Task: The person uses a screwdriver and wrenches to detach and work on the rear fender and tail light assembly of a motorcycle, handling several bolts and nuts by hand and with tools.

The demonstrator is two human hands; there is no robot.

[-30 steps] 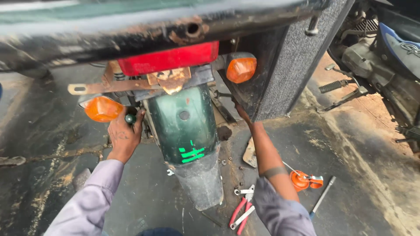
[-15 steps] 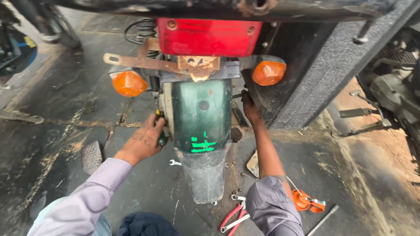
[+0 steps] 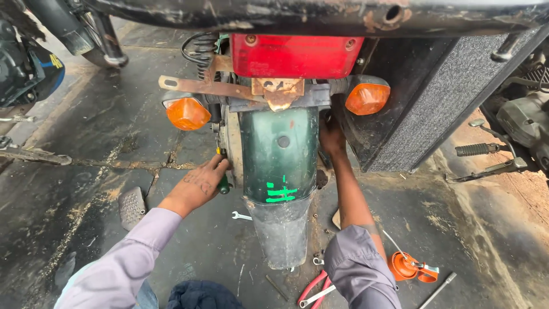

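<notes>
I look down at the back of a motorcycle with a dark green rear mudguard [image 3: 278,154], a red tail light [image 3: 294,55] and two orange indicators [image 3: 187,113] [image 3: 367,98]. My left hand [image 3: 197,186] sits at the mudguard's left edge, closed around a green-handled tool [image 3: 222,183] that points in behind the guard. My right hand [image 3: 331,137] reaches up behind the mudguard's right side; its fingers are hidden there. A rusty bracket [image 3: 200,87] sticks out to the left under the light.
On the dark oily floor lie a small spanner [image 3: 241,216], red-handled pliers [image 3: 313,288], an orange oil can [image 3: 407,267], a metal rod [image 3: 437,290] and a footrest pad [image 3: 132,206]. Other motorcycles stand at the left [image 3: 28,68] and right [image 3: 520,123]. A black seat edge [image 3: 320,14] overhangs.
The view has shifted, so the motorcycle's rear sits lower and larger in frame. My left hand has slid down from beside the left indicator to the mudguard's lower left edge. My right hand stays behind the guard.
</notes>
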